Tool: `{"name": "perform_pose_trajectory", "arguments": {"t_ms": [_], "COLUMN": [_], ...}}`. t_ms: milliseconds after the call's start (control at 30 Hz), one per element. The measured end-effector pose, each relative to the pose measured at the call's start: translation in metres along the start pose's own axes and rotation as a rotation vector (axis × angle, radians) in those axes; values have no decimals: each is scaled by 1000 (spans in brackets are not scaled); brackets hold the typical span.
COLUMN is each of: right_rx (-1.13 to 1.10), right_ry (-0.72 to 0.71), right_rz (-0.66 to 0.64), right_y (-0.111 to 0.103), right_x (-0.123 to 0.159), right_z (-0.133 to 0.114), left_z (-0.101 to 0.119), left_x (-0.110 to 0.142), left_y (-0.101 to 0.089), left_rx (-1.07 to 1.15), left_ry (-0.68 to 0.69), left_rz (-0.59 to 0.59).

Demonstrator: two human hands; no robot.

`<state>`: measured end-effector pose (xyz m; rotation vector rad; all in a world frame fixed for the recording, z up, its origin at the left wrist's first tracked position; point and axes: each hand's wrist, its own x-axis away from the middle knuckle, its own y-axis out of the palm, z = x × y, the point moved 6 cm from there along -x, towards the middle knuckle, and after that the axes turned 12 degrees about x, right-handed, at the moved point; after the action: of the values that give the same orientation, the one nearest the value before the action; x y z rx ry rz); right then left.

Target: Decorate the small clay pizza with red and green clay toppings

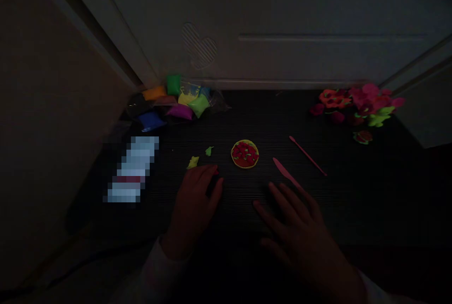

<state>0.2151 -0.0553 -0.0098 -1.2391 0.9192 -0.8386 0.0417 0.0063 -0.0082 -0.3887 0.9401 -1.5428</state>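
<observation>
My left hand is curled low over the dark table, fingertips and thumb closed around a small piece of red clay, mostly hidden. Just beyond its fingers lie a yellow clay scrap and a green one. A round clay pizza with a yellow rim and red and green topping lies flat in the middle. My right hand is open, fingers spread above the table. Its fingers overlap the handle end of a pink plastic clay knife; contact cannot be made out. A thin pink modelling stick lies farther right.
Several bags of coloured clay are heaped at the back left. A blurred-out bright rectangle lies on the left. Clay flowers and a small round clay piece sit at the back right. A pale panel borders the table's far edge.
</observation>
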Motion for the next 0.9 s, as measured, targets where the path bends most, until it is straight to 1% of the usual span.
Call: {"name": "perform_pose_trajectory", "arguments": {"t_ms": [100,133,233,267,367,500,600,633,733,900], "right_rx": [37,39,14,12,31,3,41,48,42,19], "right_ry": [73,70,2,6,82,-4,79,85,16,49], "right_rz": [-3,-6,-14,-17,-21,-23,-18,-14,-8,15], "right_y": [0,1,1,1,1,2,2,1,0,-4], "right_x": [0,0,0,0,0,-1,-1,-1,-2,-1], "right_z": [6,6,2,2,7,2,5,5,0,10], "left_z": [1,1,1,0,0,0,1,1,2,1], "left_x": [-1,-1,-1,0,0,0,-1,-1,0,0], "left_y": [0,0,0,0,1,1,1,1,0,2], "left_rx": [-2,-4,-14,-16,-15,-9,-13,-16,-18,-12], "left_ry": [10,15,17,14,6,-2,6,13,34,35], "left_rz": [-6,-6,-5,-5,-9,-9,-17,-18,-9,-26]}}
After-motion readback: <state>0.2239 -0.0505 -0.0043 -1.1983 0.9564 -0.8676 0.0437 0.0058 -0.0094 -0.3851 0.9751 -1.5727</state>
